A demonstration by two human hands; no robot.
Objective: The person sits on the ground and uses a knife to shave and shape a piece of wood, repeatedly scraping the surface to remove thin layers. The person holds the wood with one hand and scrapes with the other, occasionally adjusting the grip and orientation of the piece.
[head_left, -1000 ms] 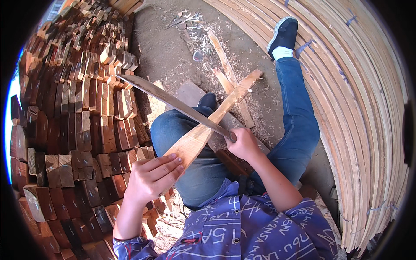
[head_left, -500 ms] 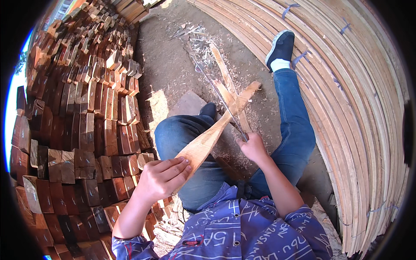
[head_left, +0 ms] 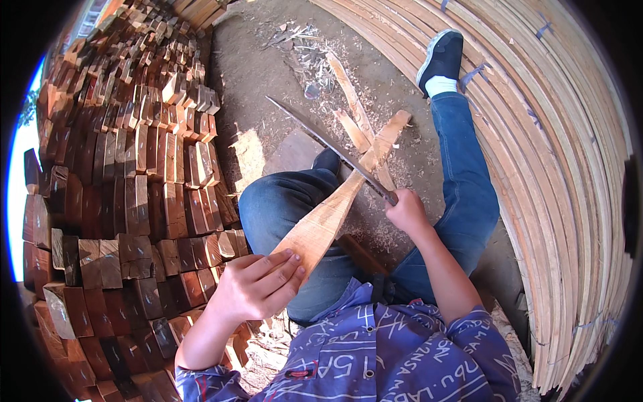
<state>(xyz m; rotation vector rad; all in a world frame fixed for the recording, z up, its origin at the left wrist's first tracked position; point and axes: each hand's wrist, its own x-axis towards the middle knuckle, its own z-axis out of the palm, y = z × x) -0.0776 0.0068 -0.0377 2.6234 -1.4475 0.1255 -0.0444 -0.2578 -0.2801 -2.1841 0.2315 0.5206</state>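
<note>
Fingers (head_left: 284, 267) of the left hand (head_left: 249, 289), closed on a wooden piece (head_left: 323, 224) slanting from seven to one o'clock, are best kept clear of the long knife (head_left: 326, 139) the curled right hand (head_left: 408, 213) grips.

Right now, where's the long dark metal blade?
In the head view's upper middle, the blade slants leftward from the right hand, across the pale paddle-shaped wooden board.

White lettering (head_left: 418, 365) and numerals (head_left: 333, 362) on purple shirt (head_left: 358, 345)

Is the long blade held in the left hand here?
No, the right hand holds the long blade, while the left hand grips the pale wooden piece.
</note>
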